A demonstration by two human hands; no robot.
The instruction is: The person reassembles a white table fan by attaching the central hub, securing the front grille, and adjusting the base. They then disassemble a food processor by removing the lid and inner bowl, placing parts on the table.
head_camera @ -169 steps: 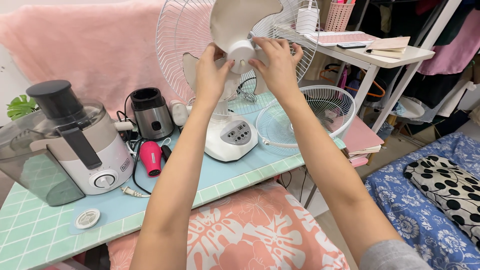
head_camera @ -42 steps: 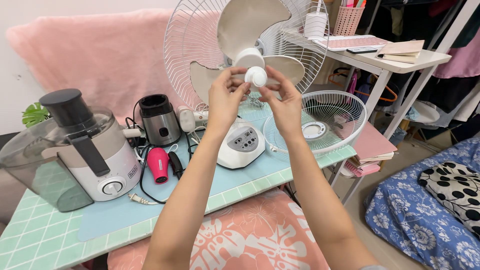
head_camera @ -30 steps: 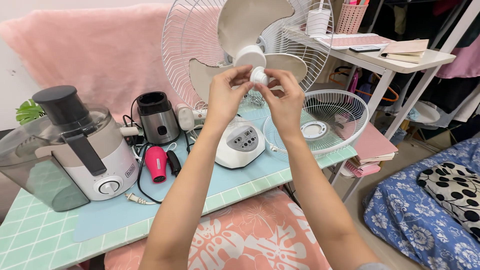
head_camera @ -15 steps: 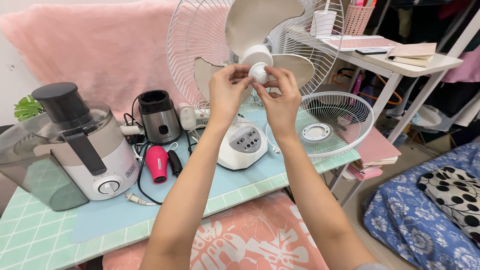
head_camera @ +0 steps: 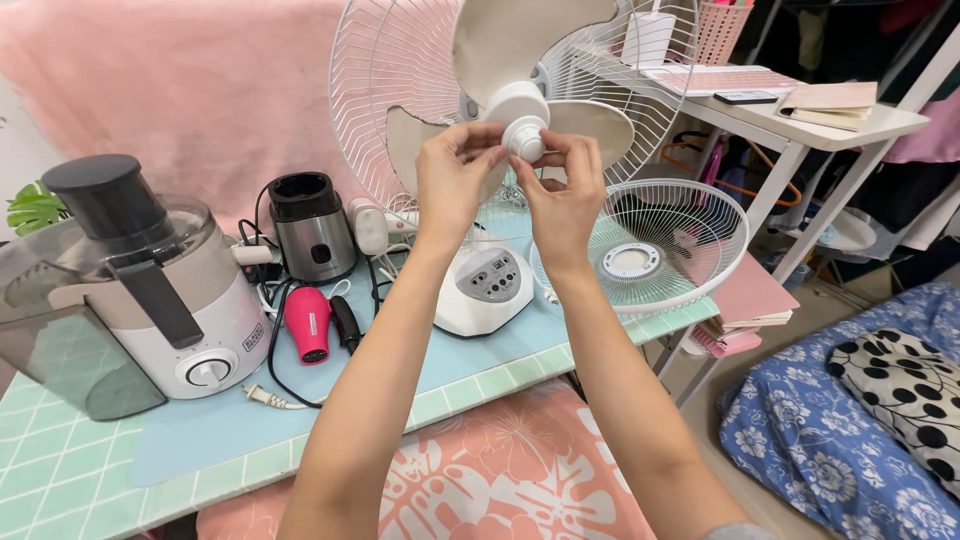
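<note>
- Our left hand (head_camera: 452, 180) and right hand (head_camera: 562, 190) meet at the white cap (head_camera: 524, 138) on the hub of the fan (head_camera: 490, 285), at the centre of the blades (head_camera: 520, 45)
- Both hands are pinched round the cap, thumbs and fingertips closed on its rim, palms open behind
- The fan stands on the tiled worktop (head_camera: 90, 470), its rear grille (head_camera: 385, 90) on; the front grille (head_camera: 640, 250) lies flat just beside its base
- We judge the cap small, light, hard and smooth, so likely to slip; it is best held at its edge with fingertips on opposite sides
- The blades look thin and may flex, so we would take hold at the hub, not the tips
- A juicer (head_camera: 130, 290), a grinder (head_camera: 312, 228) and a pink hairdryer (head_camera: 307, 325) sit to the left
</note>
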